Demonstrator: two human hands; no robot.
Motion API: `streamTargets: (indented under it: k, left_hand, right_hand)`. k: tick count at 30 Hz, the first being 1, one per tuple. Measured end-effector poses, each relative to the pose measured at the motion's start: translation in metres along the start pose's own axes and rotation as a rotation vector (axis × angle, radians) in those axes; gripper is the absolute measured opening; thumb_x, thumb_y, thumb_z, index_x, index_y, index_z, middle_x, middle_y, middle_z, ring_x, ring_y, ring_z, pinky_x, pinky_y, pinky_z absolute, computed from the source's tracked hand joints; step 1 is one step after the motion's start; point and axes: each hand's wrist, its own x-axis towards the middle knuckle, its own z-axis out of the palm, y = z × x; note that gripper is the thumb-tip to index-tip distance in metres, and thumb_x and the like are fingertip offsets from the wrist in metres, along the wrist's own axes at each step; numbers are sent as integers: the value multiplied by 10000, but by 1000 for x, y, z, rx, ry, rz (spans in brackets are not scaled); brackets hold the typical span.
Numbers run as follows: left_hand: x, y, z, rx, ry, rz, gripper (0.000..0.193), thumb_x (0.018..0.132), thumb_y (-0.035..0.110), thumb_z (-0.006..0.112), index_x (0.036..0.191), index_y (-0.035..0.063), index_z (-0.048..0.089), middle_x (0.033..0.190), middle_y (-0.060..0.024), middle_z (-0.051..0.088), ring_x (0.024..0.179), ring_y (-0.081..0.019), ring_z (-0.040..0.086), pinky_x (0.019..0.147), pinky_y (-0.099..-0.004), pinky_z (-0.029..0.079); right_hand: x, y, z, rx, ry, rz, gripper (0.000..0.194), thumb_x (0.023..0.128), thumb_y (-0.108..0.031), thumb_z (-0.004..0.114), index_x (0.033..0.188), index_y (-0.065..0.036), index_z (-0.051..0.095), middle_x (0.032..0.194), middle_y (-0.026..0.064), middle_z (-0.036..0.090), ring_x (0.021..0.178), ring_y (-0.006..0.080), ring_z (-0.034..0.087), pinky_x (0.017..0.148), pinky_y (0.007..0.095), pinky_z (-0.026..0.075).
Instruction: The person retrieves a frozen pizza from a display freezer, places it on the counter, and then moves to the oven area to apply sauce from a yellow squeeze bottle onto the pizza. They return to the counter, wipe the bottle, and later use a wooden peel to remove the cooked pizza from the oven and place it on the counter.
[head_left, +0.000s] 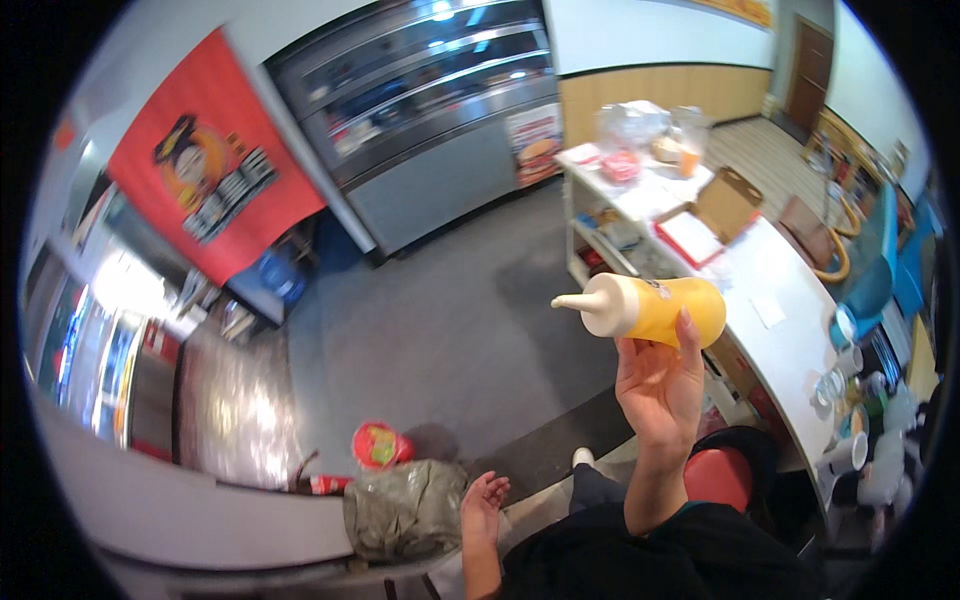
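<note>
A yellow squeeze bottle (675, 300) with a cream cap and a long nozzle lies on its side in the air, its nozzle pointing left. My right hand (664, 390) grips it from below, thumb and fingers around the body. Small dark print shows on its upper side. Lower down, my left hand (485, 502) hangs with loosely bent fingers and holds nothing. Nearest to it is a crumpled grey-brown plastic-like cover or bag (405, 510), just to its left.
To the right runs a white counter (757, 277) bearing an open cardboard box (709, 217), plastic bags (634, 124) and several cups (847, 450). Below it stands a red-seated stool (718, 476). A red tub-like container (380, 445) sits left of me. Across the floor are a glass display cabinet (442, 165) and a red curtain (202, 90).
</note>
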Motion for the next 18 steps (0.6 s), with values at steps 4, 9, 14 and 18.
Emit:
streamTargets:
  k: [4,9,14,18]
  left_hand:
    - [84,-15,108,129,-128,-132,336,925,182,495,1154,-63,479,1012,-207,602,941,-254,584,884,-344,457]
    - [158,-39,216,254,-322,-237,332,941,188,473,1159,-63,479,999,-204,600,942,-260,584,886,-342,456]
    - [222,-70,284,398,-423,-422,301,929,178,484,1136,-40,509,980,-187,616,925,-261,591,892,-344,456]
    - [281,-97,335,507,-508,-564,283,924,175,493,1110,-36,529,970,-182,622,931,-262,594,896,-344,457]
  right_hand:
    - [60,-79,-4,-9,33,-202,337,867,-150,631,1166,-50,512,1128,100,581,1060,212,577,902,343,526]
    - [112,-154,-10,42,81,-418,356,868,-158,631,1178,-48,495,1142,100,572,1063,209,576,886,340,536]
    - [149,-207,-25,52,104,-597,353,872,-163,626,1177,-45,492,1156,100,564,1082,206,569,901,334,528]
    - [176,-242,-38,63,161,-744,335,869,-165,628,1160,-54,504,1144,95,572,1068,202,575,892,325,529]
